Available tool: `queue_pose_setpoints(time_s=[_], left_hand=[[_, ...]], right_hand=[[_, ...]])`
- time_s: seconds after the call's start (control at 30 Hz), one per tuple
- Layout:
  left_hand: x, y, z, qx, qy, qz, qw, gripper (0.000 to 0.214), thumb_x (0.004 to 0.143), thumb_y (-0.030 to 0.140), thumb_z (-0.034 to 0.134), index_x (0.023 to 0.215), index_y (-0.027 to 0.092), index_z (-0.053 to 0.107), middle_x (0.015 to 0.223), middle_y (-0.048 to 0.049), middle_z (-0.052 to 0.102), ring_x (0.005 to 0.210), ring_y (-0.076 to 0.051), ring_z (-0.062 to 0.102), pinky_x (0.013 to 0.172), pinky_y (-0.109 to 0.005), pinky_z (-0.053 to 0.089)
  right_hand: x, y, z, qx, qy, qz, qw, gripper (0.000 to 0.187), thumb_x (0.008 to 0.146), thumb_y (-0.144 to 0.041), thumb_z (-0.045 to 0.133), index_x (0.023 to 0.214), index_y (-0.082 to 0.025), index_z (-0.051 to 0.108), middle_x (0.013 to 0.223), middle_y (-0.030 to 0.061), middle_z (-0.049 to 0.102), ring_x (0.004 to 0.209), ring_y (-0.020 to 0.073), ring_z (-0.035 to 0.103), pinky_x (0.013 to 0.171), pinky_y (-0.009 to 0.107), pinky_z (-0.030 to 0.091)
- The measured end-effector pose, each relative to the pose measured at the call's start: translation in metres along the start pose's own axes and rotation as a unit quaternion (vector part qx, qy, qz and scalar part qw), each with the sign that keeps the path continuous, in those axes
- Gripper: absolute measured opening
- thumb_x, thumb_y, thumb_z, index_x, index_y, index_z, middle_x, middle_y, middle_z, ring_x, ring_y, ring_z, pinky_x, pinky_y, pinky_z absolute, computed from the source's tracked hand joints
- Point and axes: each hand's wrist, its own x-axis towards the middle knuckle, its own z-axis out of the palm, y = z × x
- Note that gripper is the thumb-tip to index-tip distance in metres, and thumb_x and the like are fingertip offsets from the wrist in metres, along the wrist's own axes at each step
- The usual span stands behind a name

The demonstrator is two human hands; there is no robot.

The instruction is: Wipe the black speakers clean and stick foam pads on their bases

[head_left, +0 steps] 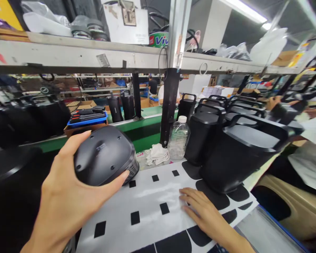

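My left hand [65,196] is wrapped round a black rounded speaker housing [104,154], tipped so its underside faces me, with thumb below and fingers over its left side. My right hand [202,211] lies flat with fingers stretched out on a white backing sheet [150,207] that carries small black squares and larger black curved pads. The fingertips rest near one large curved pad. The sheet lies on the bench in front of me.
A row of black handled speakers [234,147] stands at the right. A clear plastic bottle [178,138] and a white rag [156,154] sit by a black post [170,105]. A green conveyor [137,126] runs behind, under a cluttered shelf [81,54].
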Motion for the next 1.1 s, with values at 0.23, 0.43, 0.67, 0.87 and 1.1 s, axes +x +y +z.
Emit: queue_pose_setpoints(time_s=[0.23, 0.43, 0.67, 0.87, 1.1], left_hand=[[0.005, 0.010, -0.004, 0.057, -0.004, 0.048, 0.997, 0.083, 0.061, 0.039, 0.082, 0.135, 0.027, 0.045, 0.136, -0.0043, 0.056, 0.122, -0.030, 0.058, 0.107, -0.045, 0.046], [-0.001, 0.022, -0.023, 0.049, 0.006, 0.040, 0.998, 0.077, 0.061, 0.037, 0.082, 0.130, 0.026, 0.048, 0.133, -0.0044, 0.057, 0.122, -0.028, 0.057, 0.106, -0.044, 0.046], [-0.004, 0.027, -0.027, 0.050, -0.019, 0.043, 0.998, 0.077, 0.058, 0.040, 0.083, 0.127, 0.029, 0.050, 0.130, -0.0038, 0.060, 0.116, -0.028, 0.061, 0.103, -0.046, 0.049], [-0.004, 0.030, -0.024, 0.059, -0.014, 0.045, 0.997, 0.074, 0.058, 0.039, 0.082, 0.124, 0.024, 0.052, 0.134, -0.0061, 0.058, 0.120, -0.028, 0.059, 0.104, -0.043, 0.048], [-0.016, 0.039, -0.027, 0.023, 0.014, 0.035, 0.999, 0.079, 0.056, 0.055, 0.081, 0.127, 0.036, 0.051, 0.138, 0.0002, 0.053, 0.125, -0.036, 0.055, 0.106, -0.057, 0.049]], right_hand=[[0.022, -0.057, 0.012, 0.043, -0.090, -0.111, 0.989, 0.060, 0.092, -0.056, 0.052, 0.146, -0.031, 0.046, 0.153, 0.0056, 0.041, 0.140, 0.0295, 0.039, 0.109, 0.050, 0.041], [0.045, -0.091, 0.048, -0.028, -0.074, -0.129, 0.989, 0.058, 0.099, -0.054, 0.035, 0.150, -0.026, 0.038, 0.155, 0.0080, 0.031, 0.143, 0.0313, 0.034, 0.110, 0.058, 0.036], [0.066, -0.090, 0.065, -0.099, 0.073, -0.088, 0.988, 0.041, 0.097, -0.039, 0.047, 0.130, -0.017, 0.060, 0.137, 0.0161, 0.058, 0.128, 0.0373, 0.050, 0.100, 0.058, 0.037], [0.073, -0.104, 0.056, -0.124, 0.134, -0.027, 0.983, 0.026, 0.097, -0.029, 0.045, 0.110, -0.019, 0.065, 0.120, 0.0169, 0.064, 0.110, 0.0338, 0.055, 0.085, 0.050, 0.043], [0.074, -0.101, 0.060, -0.029, 0.093, -0.083, 0.992, 0.033, 0.099, -0.031, 0.042, 0.114, -0.016, 0.068, 0.126, 0.0171, 0.063, 0.120, 0.0355, 0.051, 0.093, 0.055, 0.044]])
